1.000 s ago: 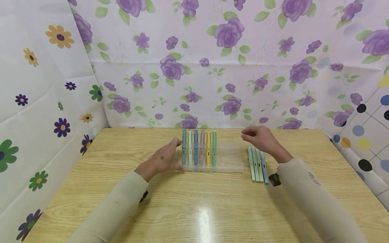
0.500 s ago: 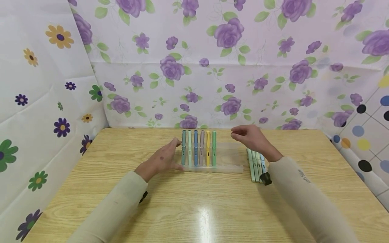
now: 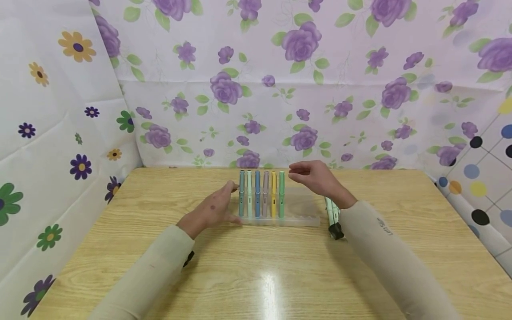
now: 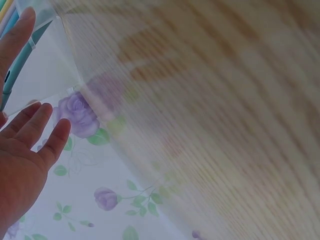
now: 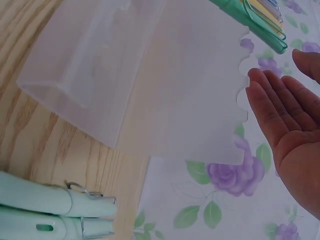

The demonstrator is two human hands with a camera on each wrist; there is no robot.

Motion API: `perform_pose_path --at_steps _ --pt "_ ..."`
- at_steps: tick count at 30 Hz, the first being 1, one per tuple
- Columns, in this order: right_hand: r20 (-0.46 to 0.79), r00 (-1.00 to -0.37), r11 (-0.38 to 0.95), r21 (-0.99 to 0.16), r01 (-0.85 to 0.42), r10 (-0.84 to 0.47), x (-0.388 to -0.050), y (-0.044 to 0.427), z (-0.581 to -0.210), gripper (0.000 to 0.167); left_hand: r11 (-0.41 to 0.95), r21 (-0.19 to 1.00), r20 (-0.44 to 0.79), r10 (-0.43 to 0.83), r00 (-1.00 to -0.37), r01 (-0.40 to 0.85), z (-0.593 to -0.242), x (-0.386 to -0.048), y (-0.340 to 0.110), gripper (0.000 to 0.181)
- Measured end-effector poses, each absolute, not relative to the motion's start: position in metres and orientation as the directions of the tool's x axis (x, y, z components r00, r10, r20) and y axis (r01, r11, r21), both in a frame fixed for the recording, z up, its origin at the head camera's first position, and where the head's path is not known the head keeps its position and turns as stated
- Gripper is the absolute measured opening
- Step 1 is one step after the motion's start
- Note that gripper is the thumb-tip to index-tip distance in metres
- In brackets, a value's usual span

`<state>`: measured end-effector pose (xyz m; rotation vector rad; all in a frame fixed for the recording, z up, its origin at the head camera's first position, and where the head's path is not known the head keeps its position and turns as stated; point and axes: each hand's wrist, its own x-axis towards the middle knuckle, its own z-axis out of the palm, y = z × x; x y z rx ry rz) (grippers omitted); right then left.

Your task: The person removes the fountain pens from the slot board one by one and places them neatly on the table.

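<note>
From my post I see a clear plastic stand [image 3: 302,203] on the wooden surface [image 3: 240,271], near its far edge. Six pens stand in its left part, side by side: a grey-green pen [image 3: 242,198] at the end, then a pale mint pen [image 3: 250,202], a blue pen [image 3: 258,200], a mauve pen [image 3: 265,200], a yellow pen [image 3: 274,202] and a green pen [image 3: 282,200]. My left hand [image 3: 210,210] grips the left end of the stand, with the thumb at the front ledge and the index finger behind; in the left wrist view the other fingers are spread. My right hand [image 3: 316,176] is released, its fingers straight and together and its thumb apart. It is just beside the top of the green pen, close to the notched back edge of the stand; whether it touches this edge, I cannot tell. To the right of the stand, pale green pens [image 3: 332,211] lie on the surface, partly hidden by the right sleeve [image 3: 380,249] and a black wrist device [image 3: 336,231]. Behind rises a sheet with purple flowers [image 3: 264,106].
</note>
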<state>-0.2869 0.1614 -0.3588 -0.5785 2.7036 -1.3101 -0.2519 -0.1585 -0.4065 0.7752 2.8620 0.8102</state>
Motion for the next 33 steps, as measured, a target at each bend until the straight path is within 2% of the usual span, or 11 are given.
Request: perform_pose_path --at_steps 17,33 --pt "0.084 -0.907 0.553 -0.768 -0.322 -0.412 -0.287 0.142 -0.359 0.041 0.729 0.518 0.067 0.488 -0.87 0.448 -0.407 -0.252 -0.159 0.077" --pt "0.151 -0.903 0.521 -0.774 -0.361 -0.401 -0.283 0.14 -0.365 0.032 0.729 0.502 0.083 0.495 -0.865 0.466 -0.407 -0.253 -0.159 0.078"
